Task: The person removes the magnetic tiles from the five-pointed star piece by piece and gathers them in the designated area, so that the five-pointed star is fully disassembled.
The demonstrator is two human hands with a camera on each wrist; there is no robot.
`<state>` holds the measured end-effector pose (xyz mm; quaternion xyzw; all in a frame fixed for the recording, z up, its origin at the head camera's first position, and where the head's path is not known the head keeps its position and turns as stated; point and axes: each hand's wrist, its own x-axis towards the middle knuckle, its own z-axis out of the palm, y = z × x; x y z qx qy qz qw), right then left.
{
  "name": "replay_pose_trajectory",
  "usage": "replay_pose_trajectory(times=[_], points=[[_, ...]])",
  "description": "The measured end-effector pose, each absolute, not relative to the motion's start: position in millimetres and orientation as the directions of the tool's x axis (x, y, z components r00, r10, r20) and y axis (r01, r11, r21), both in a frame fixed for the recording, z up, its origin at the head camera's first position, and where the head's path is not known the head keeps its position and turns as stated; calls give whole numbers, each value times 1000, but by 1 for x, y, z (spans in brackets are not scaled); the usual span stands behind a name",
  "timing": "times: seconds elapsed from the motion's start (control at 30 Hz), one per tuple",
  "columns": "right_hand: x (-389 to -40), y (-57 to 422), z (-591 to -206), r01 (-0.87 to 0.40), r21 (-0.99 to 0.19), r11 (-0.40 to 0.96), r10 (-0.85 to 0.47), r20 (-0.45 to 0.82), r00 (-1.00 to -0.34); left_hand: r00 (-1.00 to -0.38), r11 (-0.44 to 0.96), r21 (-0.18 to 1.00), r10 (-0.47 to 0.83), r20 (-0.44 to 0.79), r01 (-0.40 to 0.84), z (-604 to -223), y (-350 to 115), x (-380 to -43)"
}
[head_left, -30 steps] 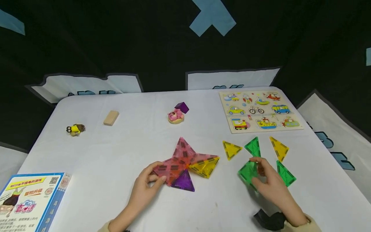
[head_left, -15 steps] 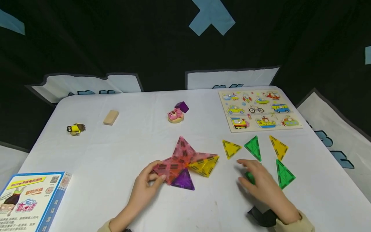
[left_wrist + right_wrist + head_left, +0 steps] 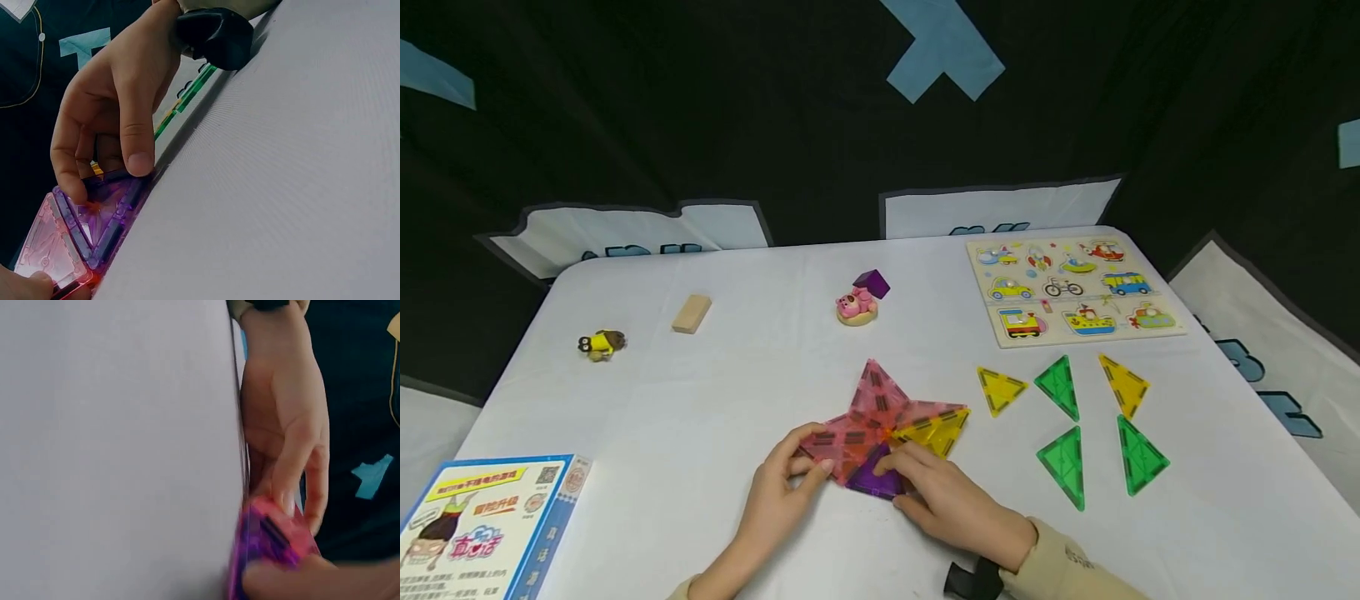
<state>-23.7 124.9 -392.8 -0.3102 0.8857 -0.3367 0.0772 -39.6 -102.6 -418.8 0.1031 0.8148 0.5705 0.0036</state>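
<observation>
On the white table lies a star-like build of see-through magnetic tiles, with pink-red tiles (image 3: 877, 393), a yellow tile (image 3: 940, 430) and a purple triangular tile (image 3: 868, 478). My left hand (image 3: 775, 492) pinches the pink-red arm at the build's left. From the right, my right hand (image 3: 955, 504) grips the purple tile between thumb and fingers; the left wrist view shows its thumb and forefinger at that tile's edge. Part of the purple and yellow tiles is hidden behind the right hand. In the right wrist view the lower hand is blurred over the purple tile.
Loose green tiles (image 3: 1061, 467) and yellow tiles (image 3: 1001, 390) lie right of the build. Farther back are a picture puzzle board (image 3: 1078, 300), a pink figurine (image 3: 856, 307), a purple block (image 3: 872, 283), a wooden block (image 3: 692, 313) and a yellow-brown toy (image 3: 601, 343). A box (image 3: 482, 517) stands front left.
My right hand has let go of a green tile, now flat on the table, and moved left to the purple tile. My left hand keeps its hold on the build.
</observation>
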Motion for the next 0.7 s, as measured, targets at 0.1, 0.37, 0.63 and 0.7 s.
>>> replay_pose_trajectory(times=[0.1, 0.37, 0.63, 0.7], points=[[-23, 126, -396, -513, -683, 519, -597, 140, -790, -980, 329, 931, 171, 105, 158, -419, -103, -40], [-12, 160, -387, -430, -855, 290, -469, 264, -842, -982, 354, 923, 163, 98, 151, -418, -101, -39], [-6, 228, -384, -144, -857, 494, -317, -23, -948, -983, 359, 921, 153, 100, 149, -418, -101, -39], [-5, 238, -385, -95, -813, 574, -317, -114, -941, -983, 363, 920, 151, 102, 151, -419, -102, -39]])
